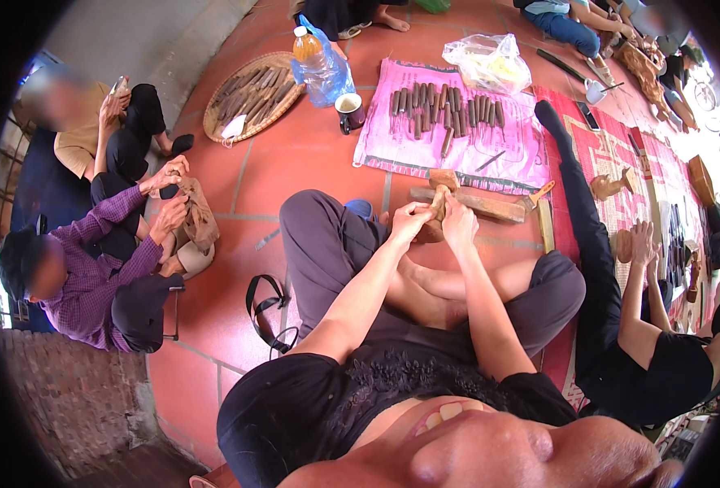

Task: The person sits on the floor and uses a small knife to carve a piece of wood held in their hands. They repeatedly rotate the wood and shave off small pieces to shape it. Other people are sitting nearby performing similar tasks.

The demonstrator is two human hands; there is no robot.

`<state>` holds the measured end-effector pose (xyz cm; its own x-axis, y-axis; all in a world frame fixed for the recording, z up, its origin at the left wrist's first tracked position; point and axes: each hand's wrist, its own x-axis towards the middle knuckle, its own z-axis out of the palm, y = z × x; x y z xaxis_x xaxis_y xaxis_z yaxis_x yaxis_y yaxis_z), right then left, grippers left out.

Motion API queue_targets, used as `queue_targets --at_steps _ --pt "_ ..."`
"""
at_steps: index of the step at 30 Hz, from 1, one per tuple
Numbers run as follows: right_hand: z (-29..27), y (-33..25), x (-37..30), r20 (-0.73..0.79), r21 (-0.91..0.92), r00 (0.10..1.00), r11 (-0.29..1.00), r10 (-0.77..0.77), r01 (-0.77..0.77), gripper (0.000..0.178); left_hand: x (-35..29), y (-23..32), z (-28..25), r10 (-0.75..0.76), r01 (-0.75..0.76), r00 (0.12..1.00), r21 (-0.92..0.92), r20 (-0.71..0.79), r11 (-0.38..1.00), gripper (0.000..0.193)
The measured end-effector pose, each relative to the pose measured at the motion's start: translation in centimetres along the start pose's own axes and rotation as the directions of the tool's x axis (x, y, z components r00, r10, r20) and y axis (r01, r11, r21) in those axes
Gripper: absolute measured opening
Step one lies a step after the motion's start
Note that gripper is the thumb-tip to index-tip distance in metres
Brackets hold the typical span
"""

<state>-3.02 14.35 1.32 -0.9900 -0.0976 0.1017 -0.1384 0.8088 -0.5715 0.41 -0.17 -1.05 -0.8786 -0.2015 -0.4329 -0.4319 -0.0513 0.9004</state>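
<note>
I sit cross-legged with a pale brown wooden carving (pixel 440 200) held upright between my feet and hands. Its top is a wider block, its middle is narrow, and its lower part is partly hidden. My left hand (pixel 411 224) is closed on its left side. From the right, my right hand (pixel 460 223) grips the same carving with bent fingers close to the left hand. Whether a small tool is also in the right fingers is too small to tell. Just beyond lies a thick wooden beam (pixel 494 208), with a wooden-handled brush (pixel 542 193) at its right end.
Several carving tools (pixel 449 106) lie on a pink sheet (pixel 376 146) ahead. A woven tray (pixel 213 122) of more tools, a cup (pixel 349 112) and a bottle (pixel 306 45) stand far left. A black strap (pixel 264 305) lies left. Co-workers sit on both sides, one with a leg stretched alongside.
</note>
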Motion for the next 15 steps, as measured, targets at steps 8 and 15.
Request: queue_targets --at_steps 8,15 --pt "-0.4 0.1 -0.7 -0.03 -0.025 0.998 0.998 -0.053 0.052 0.038 -1.1 1.0 0.6 -0.079 0.078 0.996 -0.034 -0.05 0.996 0.033" --pt "-0.4 -0.1 -2.3 0.071 -0.009 0.997 0.999 -0.041 0.041 0.032 -0.3 -0.6 0.1 -0.039 0.035 0.997 -0.063 -0.061 0.997 0.037"
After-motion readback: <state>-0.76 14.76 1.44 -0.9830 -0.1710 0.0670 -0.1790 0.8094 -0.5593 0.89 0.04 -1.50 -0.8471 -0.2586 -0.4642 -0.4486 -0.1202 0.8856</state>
